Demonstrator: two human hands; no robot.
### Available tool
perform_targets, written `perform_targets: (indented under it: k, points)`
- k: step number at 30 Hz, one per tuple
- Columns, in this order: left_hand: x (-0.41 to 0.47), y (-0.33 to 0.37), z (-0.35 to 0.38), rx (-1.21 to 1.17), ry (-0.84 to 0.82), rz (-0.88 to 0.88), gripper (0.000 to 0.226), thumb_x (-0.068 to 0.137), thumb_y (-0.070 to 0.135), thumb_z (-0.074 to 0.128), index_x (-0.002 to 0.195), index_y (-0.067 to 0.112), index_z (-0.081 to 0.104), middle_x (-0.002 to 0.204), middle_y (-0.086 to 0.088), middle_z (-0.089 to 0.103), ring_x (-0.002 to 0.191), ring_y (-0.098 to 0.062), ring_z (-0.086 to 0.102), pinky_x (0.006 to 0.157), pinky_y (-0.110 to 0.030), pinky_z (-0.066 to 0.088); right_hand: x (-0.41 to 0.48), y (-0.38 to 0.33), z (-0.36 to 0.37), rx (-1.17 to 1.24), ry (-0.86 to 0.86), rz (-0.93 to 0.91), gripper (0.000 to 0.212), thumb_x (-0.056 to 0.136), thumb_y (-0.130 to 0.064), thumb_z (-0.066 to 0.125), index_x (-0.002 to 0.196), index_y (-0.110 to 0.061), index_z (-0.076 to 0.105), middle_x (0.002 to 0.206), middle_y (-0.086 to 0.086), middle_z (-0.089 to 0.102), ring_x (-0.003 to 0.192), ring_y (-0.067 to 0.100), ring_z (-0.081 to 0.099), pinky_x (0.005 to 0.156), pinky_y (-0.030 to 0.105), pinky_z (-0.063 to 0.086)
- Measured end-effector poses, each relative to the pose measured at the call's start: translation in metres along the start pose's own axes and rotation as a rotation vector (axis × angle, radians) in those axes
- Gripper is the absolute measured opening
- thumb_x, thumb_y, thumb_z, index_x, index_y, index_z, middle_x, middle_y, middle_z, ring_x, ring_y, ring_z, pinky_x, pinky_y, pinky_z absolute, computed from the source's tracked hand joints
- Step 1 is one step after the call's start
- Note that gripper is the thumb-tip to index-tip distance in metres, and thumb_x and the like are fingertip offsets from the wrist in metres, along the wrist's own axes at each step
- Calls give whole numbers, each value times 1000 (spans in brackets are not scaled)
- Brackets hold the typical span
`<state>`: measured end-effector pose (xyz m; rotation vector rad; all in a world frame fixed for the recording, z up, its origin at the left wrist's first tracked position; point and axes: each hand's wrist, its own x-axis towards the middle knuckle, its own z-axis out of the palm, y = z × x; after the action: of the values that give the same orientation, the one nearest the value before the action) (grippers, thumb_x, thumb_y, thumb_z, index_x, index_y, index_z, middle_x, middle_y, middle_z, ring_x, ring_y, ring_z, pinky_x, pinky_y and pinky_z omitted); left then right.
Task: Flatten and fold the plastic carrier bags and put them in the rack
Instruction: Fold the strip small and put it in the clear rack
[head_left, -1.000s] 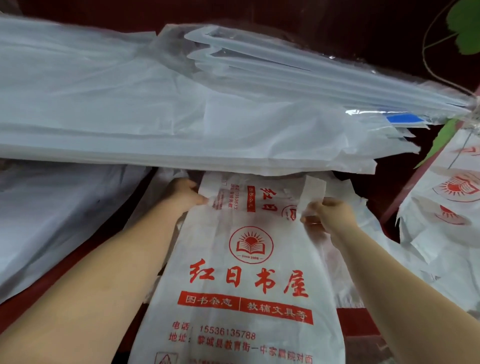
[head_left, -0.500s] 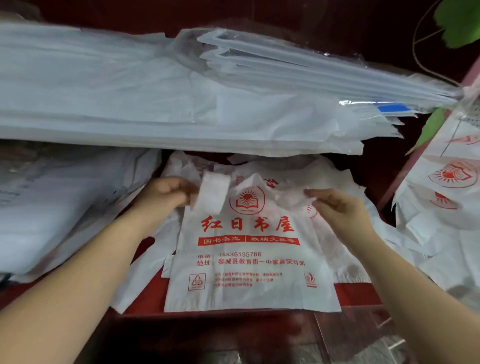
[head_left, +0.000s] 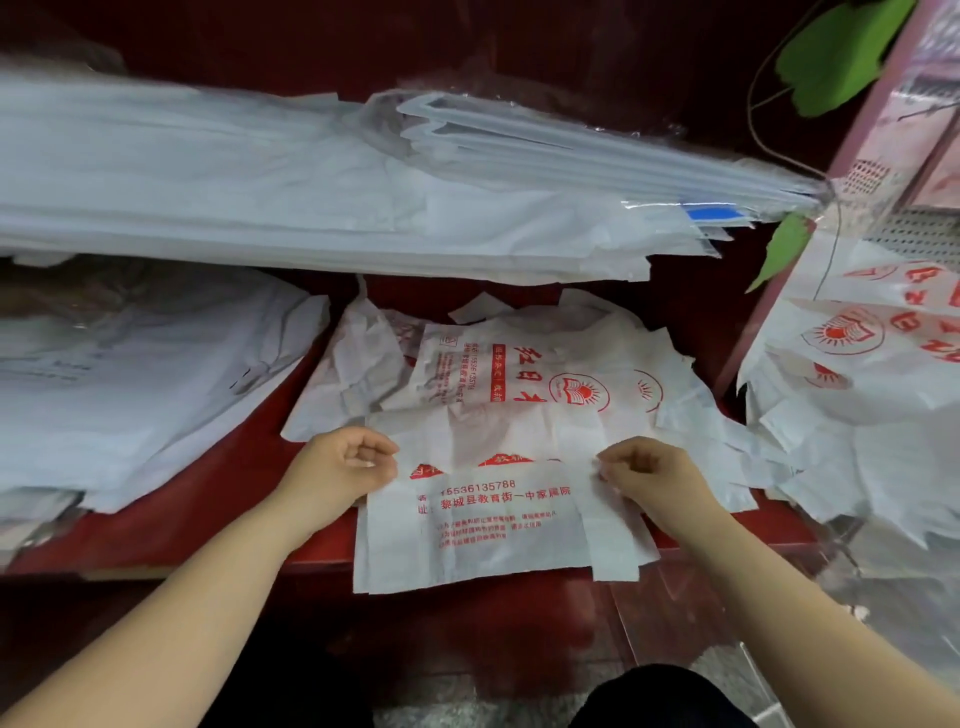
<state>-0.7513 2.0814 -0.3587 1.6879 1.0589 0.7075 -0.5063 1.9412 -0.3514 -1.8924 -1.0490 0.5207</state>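
This is a shop. On a red bench lie stacks of white bags, beside carrier bags printed with a book logo and phone number.

head cam | one view, worn on head | faces forward-down | close over dark-red flat shelf and white red-printed plastic carrier bag
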Motion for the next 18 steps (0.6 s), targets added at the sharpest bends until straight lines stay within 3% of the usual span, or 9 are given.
perform_targets:
  k: [4, 6, 8, 11, 13, 15, 16, 17, 18]
  points:
    - [-2, -3, -1, 177, -14, 17, 25, 82, -1, 62, 83, 24, 59, 91, 11, 60, 86, -11, 53, 66, -14, 40, 0, 2, 5, -207, 8, -26, 16, 83, 0, 56, 84, -13, 65, 74, -15, 56, 68, 2, 51, 57, 0, 38]
    - [-3, -3, 1, 283, -9, 39, 23, 84, 5, 61, 97, 23, 60, 97, 8, 58, 85, -7, 50, 71, -17, 35, -1, 3, 8, -289, 10, -50, 20, 84, 1, 53, 91, -11, 66, 74, -17, 52, 65, 0, 48, 58, 1, 37]
    - [-6, -1, 6, 368, -16, 82, 29, 86, 13, 60, 114, 22, 59, 110, 7, 59, 88, -9, 53, 76, -16, 35, 0, 4, 10, -358, 16, -78, 21, 85, 1, 51, 98, -8, 66, 79, -13, 51, 63, -1, 44, 58, 0, 35]
    - [-10, 2, 13, 641, 40, 139, 35, 91, 29, 55, 125, 25, 53, 129, 9, 51, 113, -14, 50, 88, -22, 36, 2, 4, 13, -451, 21, -115, 22, 88, -3, 49, 106, -6, 63, 102, 1, 55, 71, 7, 45, 61, 3, 34]
    - [-9, 2, 18, 942, 198, 305, 31, 82, 31, 67, 111, 23, 65, 109, 1, 59, 96, -22, 58, 83, -31, 37, 3, 4, 15, -492, 26, -129, 23, 90, -5, 48, 108, -5, 62, 112, 6, 57, 86, 16, 52, 62, 10, 31]
    - [-3, 1, 24, 1035, 326, 478, 27, 64, 29, 82, 87, 19, 73, 86, -4, 63, 80, -26, 59, 78, -32, 32, 6, 5, 17, -513, 45, -134, 25, 91, -5, 46, 109, -4, 62, 117, 8, 56, 94, 20, 55, 64, 12, 30]
    - [0, 2, 28, 1083, 321, 498, 27, 70, 32, 77, 93, 19, 72, 93, -7, 64, 90, -26, 56, 84, -33, 29, 7, 5, 18, -518, 57, -130, 25, 92, -5, 45, 110, -5, 62, 118, 8, 55, 96, 21, 56, 67, 14, 33]
    - [3, 5, 32, 1100, 232, 413, 34, 83, 34, 63, 112, 18, 65, 116, -11, 59, 112, -26, 47, 97, -34, 23, 8, 6, 19, -524, 66, -129, 26, 92, -6, 44, 111, -5, 62, 120, 8, 54, 96, 23, 57, 70, 17, 37]
    - [9, 4, 37, 1085, 150, 312, 43, 94, 34, 44, 134, 18, 46, 141, -11, 41, 132, -24, 27, 109, -35, 12, 9, 5, 20, -537, 69, -133, 27, 93, -7, 42, 112, -6, 62, 121, 8, 53, 96, 23, 57, 73, 20, 40]
